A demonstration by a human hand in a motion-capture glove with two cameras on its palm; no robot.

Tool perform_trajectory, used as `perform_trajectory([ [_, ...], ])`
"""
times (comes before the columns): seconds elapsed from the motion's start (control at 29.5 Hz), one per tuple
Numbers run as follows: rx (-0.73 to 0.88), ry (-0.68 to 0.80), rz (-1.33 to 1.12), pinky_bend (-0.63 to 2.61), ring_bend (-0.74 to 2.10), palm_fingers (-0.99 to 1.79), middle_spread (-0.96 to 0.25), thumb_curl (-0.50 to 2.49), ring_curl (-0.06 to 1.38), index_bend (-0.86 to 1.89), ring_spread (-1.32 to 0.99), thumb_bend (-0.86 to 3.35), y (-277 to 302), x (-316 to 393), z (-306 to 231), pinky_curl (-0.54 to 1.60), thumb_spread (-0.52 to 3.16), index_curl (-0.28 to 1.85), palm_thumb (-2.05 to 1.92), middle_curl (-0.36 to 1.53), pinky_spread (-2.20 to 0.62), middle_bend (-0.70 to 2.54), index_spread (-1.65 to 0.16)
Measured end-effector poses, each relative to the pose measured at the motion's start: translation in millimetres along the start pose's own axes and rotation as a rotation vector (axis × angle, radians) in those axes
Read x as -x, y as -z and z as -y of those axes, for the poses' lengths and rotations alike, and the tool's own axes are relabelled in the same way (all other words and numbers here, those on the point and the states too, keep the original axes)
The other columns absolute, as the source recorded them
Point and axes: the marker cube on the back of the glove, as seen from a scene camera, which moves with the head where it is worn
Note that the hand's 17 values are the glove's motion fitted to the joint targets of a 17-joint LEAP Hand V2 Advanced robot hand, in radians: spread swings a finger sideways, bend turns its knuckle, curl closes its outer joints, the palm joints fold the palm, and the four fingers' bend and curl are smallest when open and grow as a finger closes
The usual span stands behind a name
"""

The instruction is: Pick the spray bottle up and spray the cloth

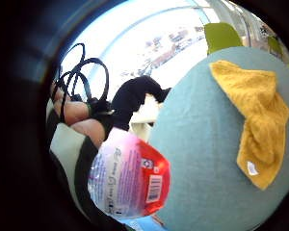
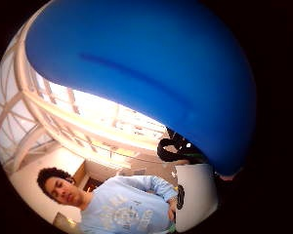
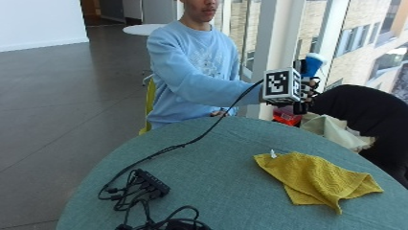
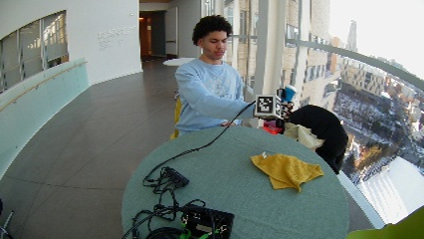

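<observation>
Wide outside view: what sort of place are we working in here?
Probably an upper-floor corridor or lobby of a modern building: tall windows over city rooftops, a curved glass railing, and a round table holding the yellow cloth.

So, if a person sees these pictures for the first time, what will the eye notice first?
Probably the yellow cloth, lying crumpled on the round teal table near its far right side. Next, the spray bottle with its blue head, which the gloved right hand holds up in the air beyond the table's edge, apart from the cloth.
</observation>
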Motion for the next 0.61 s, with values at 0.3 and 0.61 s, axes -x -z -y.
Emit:
perform_trajectory([
  [0.3, -0.049, 0.082, 0.074, 0.23, 0.63, 1.16, -0.09, 0.69, 0.39, 0.13, -0.04, -0.03, -52, -10, 2, 0.37, 0.68, 0.37, 0.88, 0.49, 0.08, 0.38, -0.17],
  [0.61, -0.066, 0.123, 0.067, 0.22, 0.62, 1.15, -0.10, 0.69, 0.39, 0.13, -0.04, -0.03, -64, -21, -8, 0.37, 0.68, 0.37, 0.88, 0.49, 0.07, 0.38, -0.18],
])
